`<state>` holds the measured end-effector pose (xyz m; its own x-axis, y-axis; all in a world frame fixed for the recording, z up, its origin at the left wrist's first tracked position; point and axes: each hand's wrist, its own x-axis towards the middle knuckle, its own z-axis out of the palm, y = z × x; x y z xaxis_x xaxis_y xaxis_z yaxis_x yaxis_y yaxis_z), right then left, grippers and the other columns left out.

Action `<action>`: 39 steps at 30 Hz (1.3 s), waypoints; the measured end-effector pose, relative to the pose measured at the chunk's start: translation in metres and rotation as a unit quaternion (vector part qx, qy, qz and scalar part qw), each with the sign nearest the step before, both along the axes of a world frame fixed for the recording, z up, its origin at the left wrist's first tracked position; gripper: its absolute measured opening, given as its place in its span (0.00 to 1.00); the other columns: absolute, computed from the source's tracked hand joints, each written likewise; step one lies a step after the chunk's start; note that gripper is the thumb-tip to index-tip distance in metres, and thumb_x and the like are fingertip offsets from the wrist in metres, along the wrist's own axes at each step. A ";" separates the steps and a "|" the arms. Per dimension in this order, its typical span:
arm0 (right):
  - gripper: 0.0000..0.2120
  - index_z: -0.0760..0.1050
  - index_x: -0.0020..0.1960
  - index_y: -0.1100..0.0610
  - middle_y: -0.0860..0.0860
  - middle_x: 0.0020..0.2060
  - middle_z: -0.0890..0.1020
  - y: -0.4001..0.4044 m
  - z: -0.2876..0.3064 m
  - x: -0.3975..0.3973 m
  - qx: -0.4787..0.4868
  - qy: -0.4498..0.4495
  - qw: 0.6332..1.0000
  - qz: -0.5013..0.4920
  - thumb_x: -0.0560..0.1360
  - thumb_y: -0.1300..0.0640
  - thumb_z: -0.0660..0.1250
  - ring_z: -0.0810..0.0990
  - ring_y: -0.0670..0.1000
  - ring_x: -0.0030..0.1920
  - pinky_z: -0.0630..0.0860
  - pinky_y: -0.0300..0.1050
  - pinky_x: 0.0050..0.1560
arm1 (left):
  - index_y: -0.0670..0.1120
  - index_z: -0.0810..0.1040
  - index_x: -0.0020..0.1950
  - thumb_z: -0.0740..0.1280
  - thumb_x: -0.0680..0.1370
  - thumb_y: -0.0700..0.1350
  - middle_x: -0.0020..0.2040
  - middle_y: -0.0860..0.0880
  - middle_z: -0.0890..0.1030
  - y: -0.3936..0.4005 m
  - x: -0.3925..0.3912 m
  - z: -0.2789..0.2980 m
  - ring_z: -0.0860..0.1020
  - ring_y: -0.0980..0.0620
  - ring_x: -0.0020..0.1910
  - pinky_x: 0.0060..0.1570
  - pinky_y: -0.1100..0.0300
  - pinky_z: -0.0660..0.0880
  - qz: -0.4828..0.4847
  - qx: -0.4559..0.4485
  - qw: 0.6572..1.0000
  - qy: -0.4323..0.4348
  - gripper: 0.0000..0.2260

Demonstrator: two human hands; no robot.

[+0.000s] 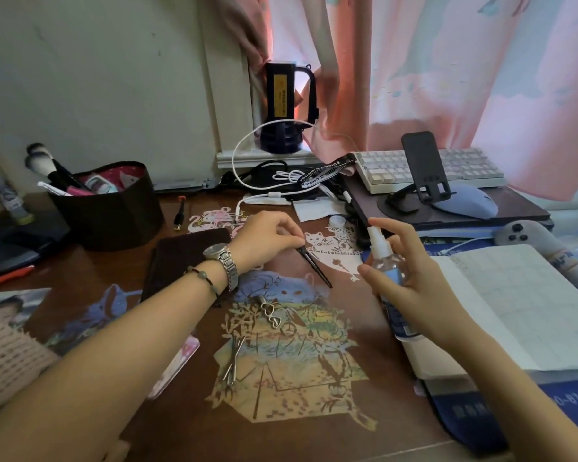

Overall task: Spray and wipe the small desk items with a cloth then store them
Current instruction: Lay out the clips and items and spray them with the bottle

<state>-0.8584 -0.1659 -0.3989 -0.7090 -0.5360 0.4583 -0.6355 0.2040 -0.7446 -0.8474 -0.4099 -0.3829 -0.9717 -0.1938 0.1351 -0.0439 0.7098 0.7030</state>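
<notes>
Black tweezers (315, 267) pinched by left hand (267, 238); right hand (411, 278) grips spray bottle (389, 275).

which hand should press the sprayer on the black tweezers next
Right. The right hand already grips the spray bottle, nozzle facing the black tweezers, which the left hand pinches.

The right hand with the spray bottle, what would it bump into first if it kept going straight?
Probably the black tweezers pinched by the left hand: the right hand points its spray bottle leftward at them, though depth is uncertain.
</notes>
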 end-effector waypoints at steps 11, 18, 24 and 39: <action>0.25 0.62 0.66 0.40 0.37 0.43 0.75 -0.008 -0.003 0.028 0.009 0.000 1.000 0.023 0.75 0.55 0.68 0.79 0.50 0.36 0.80 0.50 0.38 | 0.50 0.82 0.44 0.73 0.72 0.48 0.39 0.51 0.84 -0.008 0.092 0.000 0.82 0.56 0.40 0.42 0.67 0.76 -0.038 0.007 0.997 -0.072 0.04; 0.25 0.63 0.66 0.41 0.36 0.42 0.76 -0.014 -0.002 0.037 0.013 0.011 0.999 0.034 0.75 0.57 0.69 0.79 0.50 0.36 0.79 0.51 0.39 | 0.49 0.82 0.44 0.74 0.71 0.48 0.38 0.51 0.84 -0.018 0.117 -0.012 0.81 0.61 0.38 0.36 0.75 0.72 0.001 -0.003 0.997 -0.076 0.05; 0.25 0.63 0.65 0.39 0.39 0.41 0.76 -0.016 0.001 0.042 0.017 0.012 0.999 0.042 0.75 0.54 0.68 0.78 0.51 0.36 0.80 0.56 0.40 | 0.49 0.82 0.44 0.73 0.72 0.47 0.39 0.51 0.84 -0.017 0.119 -0.016 0.81 0.58 0.40 0.41 0.68 0.75 0.020 -0.041 0.997 -0.057 0.04; 0.22 0.64 0.67 0.39 0.44 0.51 0.77 -0.017 0.002 0.050 -0.011 -0.102 0.989 0.106 0.76 0.50 0.66 0.77 0.52 0.49 0.77 0.58 0.48 | 0.49 0.81 0.44 0.72 0.72 0.49 0.41 0.53 0.83 -0.017 0.120 -0.026 0.80 0.59 0.41 0.42 0.65 0.78 0.035 -0.048 0.998 -0.004 0.05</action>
